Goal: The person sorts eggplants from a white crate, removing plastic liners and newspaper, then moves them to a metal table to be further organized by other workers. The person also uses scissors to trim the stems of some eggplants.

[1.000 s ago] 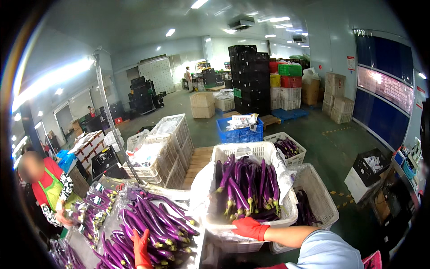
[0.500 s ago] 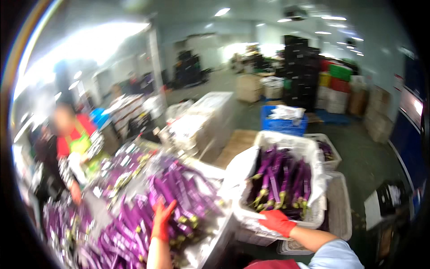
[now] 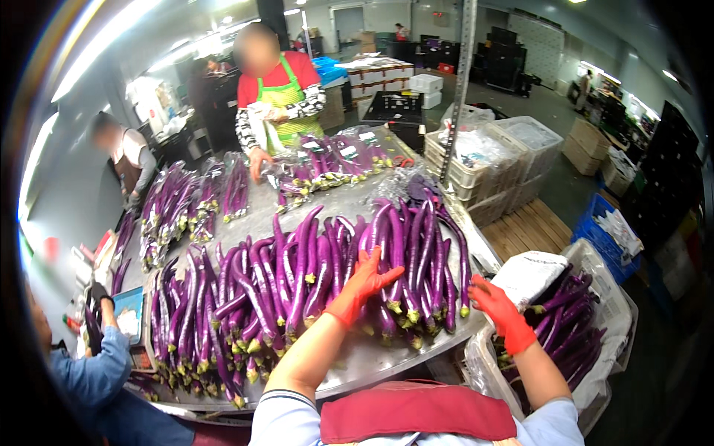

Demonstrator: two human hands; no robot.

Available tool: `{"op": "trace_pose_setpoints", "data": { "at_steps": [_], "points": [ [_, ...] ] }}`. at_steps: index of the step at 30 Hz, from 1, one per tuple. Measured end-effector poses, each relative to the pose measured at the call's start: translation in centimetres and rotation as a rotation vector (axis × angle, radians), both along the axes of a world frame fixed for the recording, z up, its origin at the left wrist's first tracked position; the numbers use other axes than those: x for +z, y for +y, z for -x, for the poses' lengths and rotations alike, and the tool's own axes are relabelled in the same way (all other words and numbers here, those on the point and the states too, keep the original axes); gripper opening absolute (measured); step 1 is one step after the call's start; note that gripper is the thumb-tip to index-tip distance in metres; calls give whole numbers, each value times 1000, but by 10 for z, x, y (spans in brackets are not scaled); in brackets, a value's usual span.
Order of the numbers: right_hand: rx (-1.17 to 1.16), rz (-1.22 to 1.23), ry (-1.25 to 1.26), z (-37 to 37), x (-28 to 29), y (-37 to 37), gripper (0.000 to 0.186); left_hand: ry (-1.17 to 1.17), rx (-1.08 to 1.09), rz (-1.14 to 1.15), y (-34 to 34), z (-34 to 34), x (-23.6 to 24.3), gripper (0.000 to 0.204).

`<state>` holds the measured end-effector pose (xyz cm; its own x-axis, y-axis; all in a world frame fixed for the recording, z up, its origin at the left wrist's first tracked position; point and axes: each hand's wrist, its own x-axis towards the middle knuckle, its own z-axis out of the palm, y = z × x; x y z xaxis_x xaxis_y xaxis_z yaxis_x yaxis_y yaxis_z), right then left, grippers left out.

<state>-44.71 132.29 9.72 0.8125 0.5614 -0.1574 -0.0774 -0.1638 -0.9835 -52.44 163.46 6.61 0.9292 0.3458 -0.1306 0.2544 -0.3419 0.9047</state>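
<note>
The right hand (image 3: 501,308), parted and empty, has left the crate (image 3: 606,286) beside it; work seems centred on eggplants (image 3: 301,267) under the wide-spread left hand (image 3: 364,285).

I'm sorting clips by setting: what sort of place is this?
Most likely a produce packing room. Loose purple eggplants are piled on a metal table, eggplants in clear bags lie on its far side, and white plastic crates stand stacked beyond it.

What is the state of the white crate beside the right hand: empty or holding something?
Holding something: purple eggplants lie inside the crate. The right forearm hides part, so how full, I cannot tell.
</note>
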Motion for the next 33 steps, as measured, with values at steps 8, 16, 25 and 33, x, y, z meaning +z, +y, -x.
{"op": "trace_pose_setpoints", "data": {
  "at_steps": [8,16,25,33],
  "points": [
    [-130,19,400,-155,-87,40,57,-2,128,-65,-27,6,18,110],
    [154,90,605,-172,-93,54,40,273,266,10,-26,17,15,117],
    [245,-282,998,-149,-79,81,50,356,293,256,-45,-13,13,105],
    [304,-261,937,-151,-69,79,60,217,356,779,-42,-13,37,95]
  ]
}}
